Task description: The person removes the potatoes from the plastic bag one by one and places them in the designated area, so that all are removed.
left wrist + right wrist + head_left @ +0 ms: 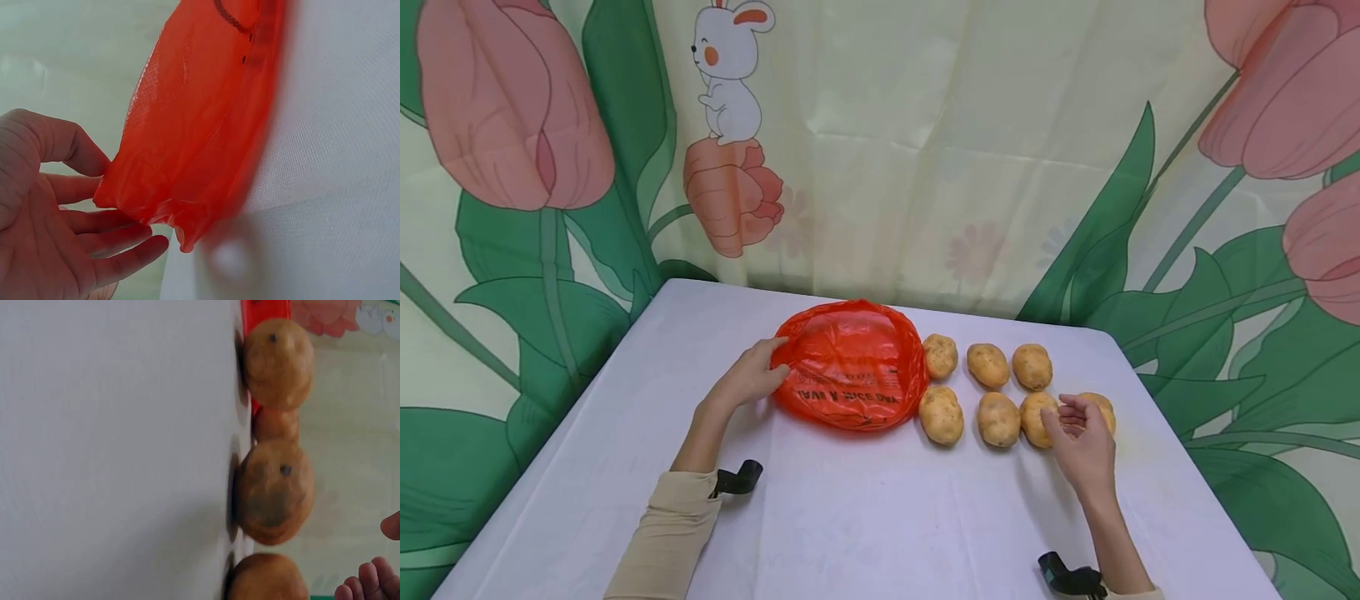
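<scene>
A red plastic bag (850, 367) with upside-down printed lettering lies on the table, its edge bunched round. My left hand (752, 375) is at its left edge; in the left wrist view the thumb and index finger pinch the red film, and the other fingers extend below it. Just right of the bag, several potatoes stand in two loose rows, among them a front potato (941, 415) and a back potato (1032, 367). My right hand (1086, 446), fingers loosely curled and holding nothing, is over the right end of the front row. It partly covers the rightmost potato (1101, 408).
A white cloth covers the table (865, 517). Behind it hangs a curtain (880, 183) printed with tulips and a rabbit. Black wrist cameras are strapped to both wrists, the left camera (741, 477) close over the tabletop.
</scene>
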{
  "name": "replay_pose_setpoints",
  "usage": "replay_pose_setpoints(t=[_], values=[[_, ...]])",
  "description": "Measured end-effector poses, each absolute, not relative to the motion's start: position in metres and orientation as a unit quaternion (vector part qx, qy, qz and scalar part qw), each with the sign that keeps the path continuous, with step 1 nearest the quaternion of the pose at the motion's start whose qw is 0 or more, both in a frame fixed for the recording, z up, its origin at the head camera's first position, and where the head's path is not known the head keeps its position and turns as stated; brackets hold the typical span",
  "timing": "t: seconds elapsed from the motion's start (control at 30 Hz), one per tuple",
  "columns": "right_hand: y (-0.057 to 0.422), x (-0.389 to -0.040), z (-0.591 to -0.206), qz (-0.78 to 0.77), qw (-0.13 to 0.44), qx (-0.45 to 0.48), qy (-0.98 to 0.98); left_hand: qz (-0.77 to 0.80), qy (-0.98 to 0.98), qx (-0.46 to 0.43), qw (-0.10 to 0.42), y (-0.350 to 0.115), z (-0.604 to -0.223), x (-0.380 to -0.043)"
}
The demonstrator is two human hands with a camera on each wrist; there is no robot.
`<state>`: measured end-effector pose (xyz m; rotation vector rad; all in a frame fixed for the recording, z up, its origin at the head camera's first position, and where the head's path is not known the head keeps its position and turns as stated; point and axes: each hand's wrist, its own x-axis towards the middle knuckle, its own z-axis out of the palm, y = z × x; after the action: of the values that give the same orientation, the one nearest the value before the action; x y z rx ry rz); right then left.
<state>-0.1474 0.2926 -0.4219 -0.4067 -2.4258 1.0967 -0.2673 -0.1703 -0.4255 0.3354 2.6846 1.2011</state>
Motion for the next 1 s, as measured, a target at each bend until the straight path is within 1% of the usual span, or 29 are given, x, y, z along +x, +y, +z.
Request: replay_pose_setpoints(t=[0.2,0.4,0.6,0.83,1.0], values=[[0.252,-0.145,-0.425,0.439,0.205,-0.091,-0.870,0.413,0.902,0.107,0.060,-0.173,-0.429,-0.263],[0.218,-0.143,-0.426,0.478,0.175,-0.046,-0.860,0.416,0.904,0.096,-0.003,-0.167,-0.438,-0.256],[0.192,-0.144,-0.429,0.504,0.171,-0.009,-0.847,0.399,0.907,0.116,-0.071,-0.158,-0.442,-0.242],[0.162,-0.148,-0.433,0.504,0.137,0.019,-0.852,0.355,0.912,0.167,-0.117,-0.147,-0.444,-0.226],[0.145,-0.151,-0.433,0.518,0.125,0.044,-0.845,0.332,0.916,0.181,-0.130,-0.139,-0.444,-0.217]])
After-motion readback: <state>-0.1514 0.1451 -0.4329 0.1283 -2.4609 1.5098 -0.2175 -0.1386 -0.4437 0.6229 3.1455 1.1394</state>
